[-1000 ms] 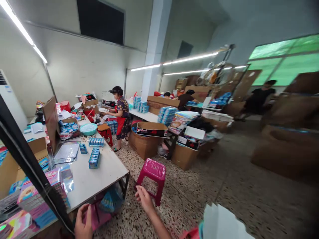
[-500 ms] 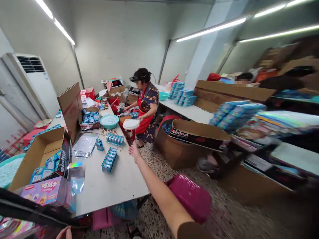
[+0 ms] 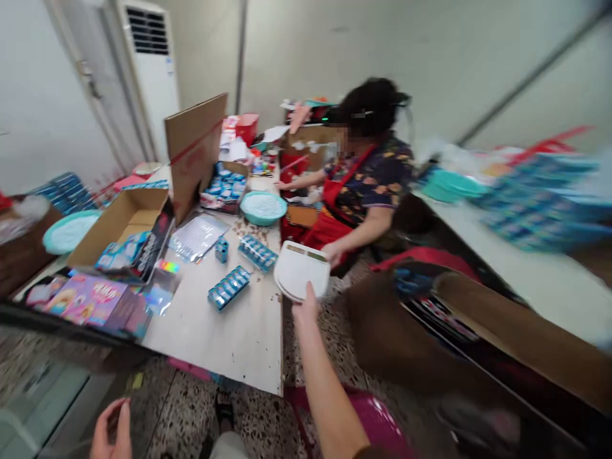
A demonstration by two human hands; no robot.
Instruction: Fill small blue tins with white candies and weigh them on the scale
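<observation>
A white flat kitchen scale [image 3: 301, 271] is held out over the table's right edge by a co-worker's hand [image 3: 335, 253] on its far side. My right hand [image 3: 306, 309] reaches forward and grips the near edge of the scale, thumb on top and fingers hidden underneath. Low at the left, my left hand [image 3: 112, 430] hangs with loosely curved fingers and nothing visible in them. Two rows of small blue packs, a nearer row [image 3: 229, 288] and a farther row [image 3: 258, 253], lie on the white table [image 3: 229, 344] left of the scale. Beside them stands a small blue pack [image 3: 221, 250].
Left on the table are an open carton [image 3: 119, 223], a purple box [image 3: 95, 303] and printed sheets [image 3: 198, 237]. A turquoise basin [image 3: 262, 208] holds pale pieces. The co-worker [image 3: 368, 172] stands beyond the table corner. A magenta stool [image 3: 377, 421] and a large carton [image 3: 382, 331] stand right.
My view has turned left and come nearer the co-worker. The scale has come toward me, and my right hand, empty before, has taken hold of its near edge.
</observation>
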